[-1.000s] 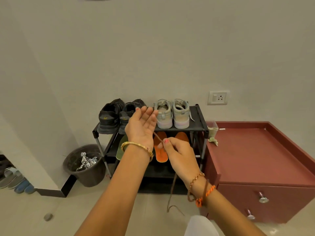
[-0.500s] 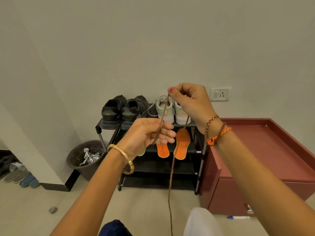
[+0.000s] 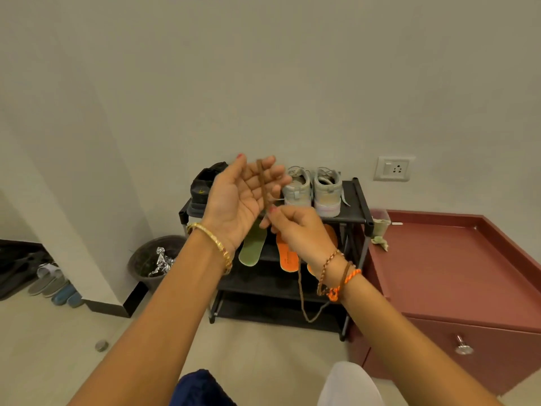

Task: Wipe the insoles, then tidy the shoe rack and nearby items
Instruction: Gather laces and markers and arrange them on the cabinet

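A brown shoelace [image 3: 300, 291] runs over the fingers of my left hand [image 3: 240, 200], which is held palm up with fingers straight in front of the black shoe rack [image 3: 355, 219]. My right hand [image 3: 295, 230] pinches the lace just below, and the rest of the lace hangs down past my right wrist. Grey sneakers [image 3: 313, 190] and black shoes [image 3: 205, 183] stand on the top shelf. A green insole [image 3: 251, 247] and orange insoles [image 3: 285, 259] lean on the shelf below, partly hidden by my hands.
A red cabinet [image 3: 456, 273] stands right of the rack, with a crumpled cloth [image 3: 380, 238] on its near-left corner. A dark bin [image 3: 152, 259] with foil sits left of the rack. Slippers [image 3: 55, 285] lie at far left. A small round object [image 3: 101, 345] lies on the floor.
My right hand came down from above the sneakers to just below my left hand. My left hand opened its fingers and turned palm up, with the lace laid over them.
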